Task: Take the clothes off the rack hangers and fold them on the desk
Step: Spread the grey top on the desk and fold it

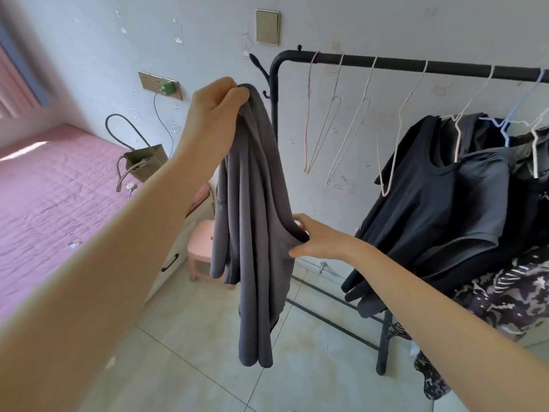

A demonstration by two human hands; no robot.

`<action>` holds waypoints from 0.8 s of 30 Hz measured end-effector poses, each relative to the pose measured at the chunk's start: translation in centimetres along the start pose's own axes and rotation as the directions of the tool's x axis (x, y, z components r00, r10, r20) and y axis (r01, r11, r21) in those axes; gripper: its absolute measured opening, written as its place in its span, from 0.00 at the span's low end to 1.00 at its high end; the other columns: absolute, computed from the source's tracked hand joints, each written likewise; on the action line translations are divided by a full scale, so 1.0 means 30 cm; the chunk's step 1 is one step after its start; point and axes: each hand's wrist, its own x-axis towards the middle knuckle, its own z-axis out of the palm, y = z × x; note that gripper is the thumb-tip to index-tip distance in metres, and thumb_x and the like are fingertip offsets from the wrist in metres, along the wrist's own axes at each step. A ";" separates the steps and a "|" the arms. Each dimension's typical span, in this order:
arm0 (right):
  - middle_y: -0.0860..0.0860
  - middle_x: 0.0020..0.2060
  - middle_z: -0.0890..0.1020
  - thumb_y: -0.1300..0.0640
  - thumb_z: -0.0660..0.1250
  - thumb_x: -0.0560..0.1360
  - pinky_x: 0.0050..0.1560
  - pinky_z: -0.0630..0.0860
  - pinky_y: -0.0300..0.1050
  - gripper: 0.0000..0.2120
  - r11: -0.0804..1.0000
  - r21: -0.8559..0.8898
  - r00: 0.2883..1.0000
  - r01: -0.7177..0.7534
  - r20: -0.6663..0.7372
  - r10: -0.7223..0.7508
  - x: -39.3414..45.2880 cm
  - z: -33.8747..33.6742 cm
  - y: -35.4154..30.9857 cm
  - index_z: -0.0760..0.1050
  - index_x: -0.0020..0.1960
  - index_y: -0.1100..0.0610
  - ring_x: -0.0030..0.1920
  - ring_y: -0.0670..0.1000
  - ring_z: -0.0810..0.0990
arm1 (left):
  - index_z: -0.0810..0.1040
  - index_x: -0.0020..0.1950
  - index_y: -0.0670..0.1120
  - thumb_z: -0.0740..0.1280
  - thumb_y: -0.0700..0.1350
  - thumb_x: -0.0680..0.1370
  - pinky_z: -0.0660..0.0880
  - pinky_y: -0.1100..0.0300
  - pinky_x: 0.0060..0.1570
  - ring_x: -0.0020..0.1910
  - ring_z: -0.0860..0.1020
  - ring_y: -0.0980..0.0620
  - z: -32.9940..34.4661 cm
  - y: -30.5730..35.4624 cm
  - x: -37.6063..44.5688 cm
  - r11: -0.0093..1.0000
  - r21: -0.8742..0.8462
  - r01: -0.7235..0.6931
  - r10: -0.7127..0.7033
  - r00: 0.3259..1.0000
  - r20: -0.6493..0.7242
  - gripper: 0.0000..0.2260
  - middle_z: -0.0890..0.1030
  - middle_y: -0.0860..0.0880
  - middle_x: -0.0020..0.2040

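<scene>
The left hand (pixel 218 107) pinches the grey garment (pixel 252 221) at its top, so it hangs long and vertical, clear of the rack (pixel 386 62). The right hand (pixel 309 237) grips its lower edge. No desk shows.

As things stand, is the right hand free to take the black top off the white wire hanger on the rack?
Probably not yet. The right hand pinches the grey garment that the left hand holds up. The black top hangs unobstructed beside it on the black metal rack, so letting go would likely free the way.
</scene>
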 end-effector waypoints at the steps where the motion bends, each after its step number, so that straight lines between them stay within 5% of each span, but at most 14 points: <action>1: 0.44 0.62 0.74 0.55 0.71 0.71 0.59 0.73 0.42 0.31 0.999 0.015 0.999 0.032 0.042 -0.033 0.017 0.003 -0.014 0.64 0.71 0.49 0.61 0.47 0.75 | 0.62 0.29 0.52 0.62 0.44 0.75 0.57 0.58 0.33 0.32 0.61 0.53 -0.026 0.002 -0.004 1.000 -0.005 0.006 -0.006 1.000 -0.022 0.16 0.62 0.54 0.29; 3: 0.42 0.56 0.78 0.56 0.70 0.73 0.52 0.74 0.36 0.20 0.997 0.053 0.990 0.056 0.128 -0.063 0.042 0.007 -0.046 0.72 0.64 0.51 0.57 0.44 0.78 | 0.64 0.32 0.48 0.62 0.45 0.74 0.57 0.55 0.35 0.36 0.61 0.48 -0.073 -0.005 -0.009 1.000 -0.010 0.013 -0.014 0.997 -0.070 0.12 0.62 0.49 0.33; 7: 0.58 0.52 0.82 0.48 0.71 0.71 0.60 0.77 0.55 0.21 0.993 -0.004 0.977 0.119 0.179 -0.116 0.124 0.020 -0.094 0.77 0.55 0.64 0.54 0.57 0.81 | 0.61 0.32 0.49 0.62 0.45 0.75 0.56 0.55 0.34 0.34 0.61 0.49 -0.180 -0.032 -0.045 0.997 0.053 0.053 -0.041 0.978 -0.202 0.13 0.62 0.51 0.31; 12: 0.49 0.49 0.84 0.53 0.66 0.78 0.51 0.80 0.44 0.08 0.977 0.069 0.946 0.202 0.246 -0.213 0.201 0.011 -0.171 0.78 0.56 0.53 0.48 0.48 0.84 | 0.69 0.36 0.42 0.60 0.43 0.76 0.59 0.57 0.34 0.32 0.62 0.53 -0.324 -0.084 -0.166 0.975 0.167 0.144 -0.053 0.889 -0.455 0.10 0.63 0.52 0.31; 17: 0.51 0.42 0.78 0.52 0.66 0.78 0.43 0.72 0.43 0.11 0.940 -0.028 0.913 0.339 0.253 -0.321 0.284 0.032 -0.273 0.73 0.49 0.60 0.41 0.49 0.76 | 0.69 0.40 0.39 0.58 0.42 0.79 0.59 0.61 0.32 0.31 0.61 0.56 -0.462 -0.127 -0.373 0.932 0.205 0.300 -0.079 0.717 -0.692 0.09 0.64 0.49 0.33; 21: 0.54 0.47 0.79 0.56 0.70 0.74 0.46 0.72 0.46 0.10 0.885 -0.085 0.856 0.458 0.312 -0.413 0.296 0.109 -0.367 0.71 0.50 0.58 0.44 0.51 0.76 | 0.65 0.35 0.45 0.58 0.40 0.79 0.59 0.67 0.28 0.28 0.61 0.60 -0.537 -0.138 -0.568 0.896 0.237 0.376 -0.013 0.555 -0.832 0.11 0.62 0.52 0.32; 24: 0.56 0.46 0.81 0.61 0.69 0.70 0.54 0.77 0.56 0.09 0.803 -0.123 0.769 0.584 0.400 -0.498 0.281 0.193 -0.453 0.73 0.49 0.58 0.47 0.55 0.80 | 0.69 0.40 0.37 0.58 0.41 0.79 0.61 0.65 0.32 0.33 0.63 0.57 -0.599 -0.123 -0.756 0.840 0.264 0.474 0.066 0.394 -0.917 0.10 0.65 0.51 0.34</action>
